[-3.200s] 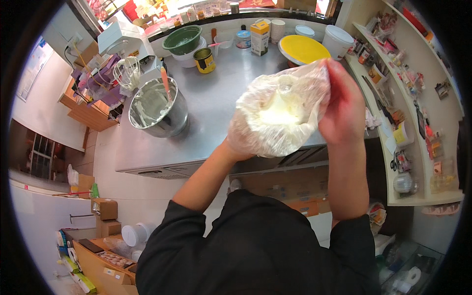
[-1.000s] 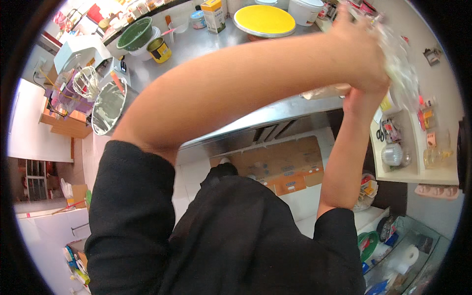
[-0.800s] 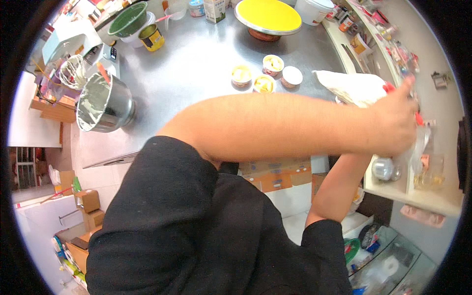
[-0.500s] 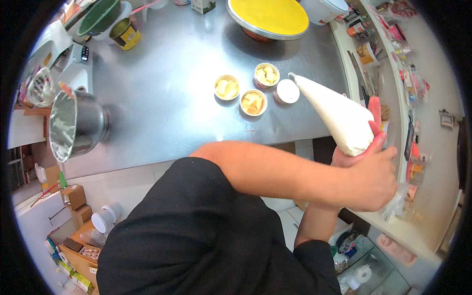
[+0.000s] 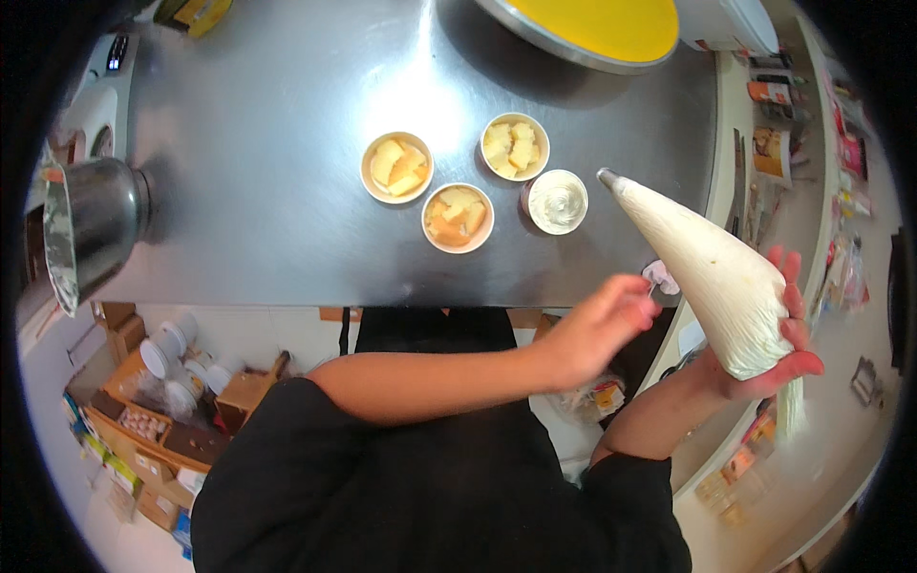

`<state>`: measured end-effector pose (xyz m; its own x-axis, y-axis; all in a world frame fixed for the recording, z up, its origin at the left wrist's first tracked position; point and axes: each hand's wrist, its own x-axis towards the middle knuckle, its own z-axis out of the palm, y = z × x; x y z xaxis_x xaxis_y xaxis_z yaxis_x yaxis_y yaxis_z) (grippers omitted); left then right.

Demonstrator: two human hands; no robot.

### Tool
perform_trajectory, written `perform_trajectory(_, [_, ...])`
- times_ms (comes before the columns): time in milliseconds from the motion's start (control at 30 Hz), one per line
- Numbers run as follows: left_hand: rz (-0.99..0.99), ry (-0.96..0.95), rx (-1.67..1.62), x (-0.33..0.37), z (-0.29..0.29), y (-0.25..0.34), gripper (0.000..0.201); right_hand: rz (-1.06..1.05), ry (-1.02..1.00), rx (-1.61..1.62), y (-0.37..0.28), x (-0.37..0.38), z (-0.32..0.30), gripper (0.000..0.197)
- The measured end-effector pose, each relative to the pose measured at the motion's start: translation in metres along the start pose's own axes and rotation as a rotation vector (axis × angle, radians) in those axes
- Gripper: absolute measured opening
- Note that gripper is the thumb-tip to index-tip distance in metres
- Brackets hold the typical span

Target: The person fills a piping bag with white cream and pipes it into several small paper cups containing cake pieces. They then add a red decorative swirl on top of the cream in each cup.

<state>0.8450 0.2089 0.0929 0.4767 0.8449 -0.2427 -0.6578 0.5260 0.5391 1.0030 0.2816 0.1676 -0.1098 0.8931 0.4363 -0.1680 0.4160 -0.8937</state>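
Note:
A full white piping bag (image 5: 712, 267) with a metal nozzle rests in my right hand (image 5: 788, 329), whose fingers curl around its wide end; the bag's tail hangs below. The nozzle points up and left toward the paper cups. My left hand (image 5: 611, 329) is over the table's front edge, fingertips together beside a small crumpled pinkish-white piece (image 5: 660, 277). Whether it grips that piece is unclear. Nearest the nozzle is a cup topped with white cream (image 5: 558, 202). Three more cups hold cake pieces: the back cup (image 5: 515, 146), left cup (image 5: 396, 167) and front cup (image 5: 458, 219).
A cake turntable with a yellow top (image 5: 597, 29) stands at the back of the steel table (image 5: 258, 220). A metal mixing bowl (image 5: 95, 224) lies tilted at the left, near a white appliance (image 5: 100, 105). Shelves with supplies (image 5: 812, 162) line the right side.
My left hand has left the bag's end and moved left to the table edge. My right hand still holds the bag. The view has shifted, and the cups look nearer.

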Motion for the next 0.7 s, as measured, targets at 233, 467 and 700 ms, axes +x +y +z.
perform_trajectory(233, [0.194,0.159,-0.625,0.045,-0.009,0.018,0.056,-0.008,-0.438,0.035,0.047,0.04,0.002,0.06])
perform_trajectory(467, [0.271,0.185,-0.743,0.052,-0.042,0.029,0.054,0.013,-0.607,0.139,0.075,0.064,0.036,0.052])
perform_trajectory(700, [0.314,0.165,-0.842,0.052,-0.069,0.032,0.049,-0.029,-0.591,0.048,0.103,0.07,0.071,0.052])
